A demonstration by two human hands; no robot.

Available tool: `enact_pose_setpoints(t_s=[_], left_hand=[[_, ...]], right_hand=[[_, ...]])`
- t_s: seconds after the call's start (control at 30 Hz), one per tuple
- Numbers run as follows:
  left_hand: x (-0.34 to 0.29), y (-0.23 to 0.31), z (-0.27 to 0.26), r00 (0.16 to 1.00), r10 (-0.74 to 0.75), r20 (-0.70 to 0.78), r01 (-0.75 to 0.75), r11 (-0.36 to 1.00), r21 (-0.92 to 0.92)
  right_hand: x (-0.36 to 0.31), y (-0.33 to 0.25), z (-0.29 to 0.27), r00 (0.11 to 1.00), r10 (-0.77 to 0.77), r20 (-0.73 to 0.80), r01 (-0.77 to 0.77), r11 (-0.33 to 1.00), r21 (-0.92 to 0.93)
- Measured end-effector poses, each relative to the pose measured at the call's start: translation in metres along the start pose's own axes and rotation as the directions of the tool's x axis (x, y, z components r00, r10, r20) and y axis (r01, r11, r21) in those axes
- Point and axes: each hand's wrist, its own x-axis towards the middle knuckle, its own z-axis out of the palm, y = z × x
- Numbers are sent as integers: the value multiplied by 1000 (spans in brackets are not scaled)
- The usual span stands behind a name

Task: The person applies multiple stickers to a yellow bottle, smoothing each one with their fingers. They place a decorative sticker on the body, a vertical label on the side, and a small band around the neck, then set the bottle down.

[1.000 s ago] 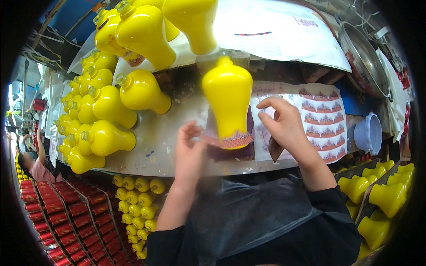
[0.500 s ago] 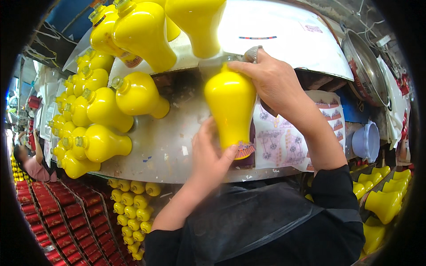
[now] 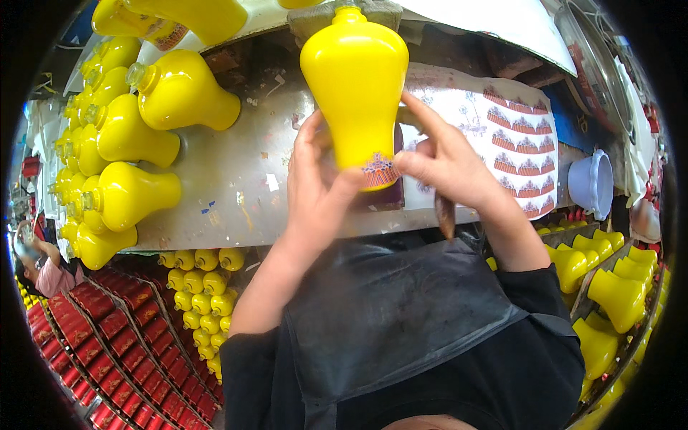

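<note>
The left hand [image 3: 312, 183] and the right hand [image 3: 455, 161] are curved about the tapered lower part of the yellow bottle [image 3: 355, 72], beside its patterned band [image 3: 380, 170] — whether it is firmly gripped cannot be told. Placed over the near part of the metal table [image 3: 215, 161], the bottle can be judged stiff, slippery and breakable, best taken by the narrow lower part with the neck [image 3: 348, 13] steadied. No brand or lettering can be read — only ornament is shown on the band and printed sheet [image 3: 527, 143].

Plain yellow on the bottle [image 3: 355, 75]; striped red and purple on its decal [image 3: 380, 171]; grey on the bench [image 3: 222, 168]; banded reddish-brown on the white sheet [image 3: 527, 143] toward the right edge.
</note>
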Motion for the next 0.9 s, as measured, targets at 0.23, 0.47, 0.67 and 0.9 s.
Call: enact_pose_setpoints(t_s=[0.23,0.47,0.67,0.9], left_hand=[[0,-3,0,1000,-11,-21,11,1000,5],[-1,-7,-2,1000,-9,-2,8,997,-79],[-2,-14,-5,998,-47,38,55,968,-246],[-3,-15,-2,1000,-26,-4,25,982,-186]], right_hand=[[2,8,27,972,-178,-150,195,975,104],[1,5,29,960,-202,-192,224,969,100],[-2,12,22,973,-194,-122,204,976,78],[0,17,31,958,-229,-171,234,972,4]])
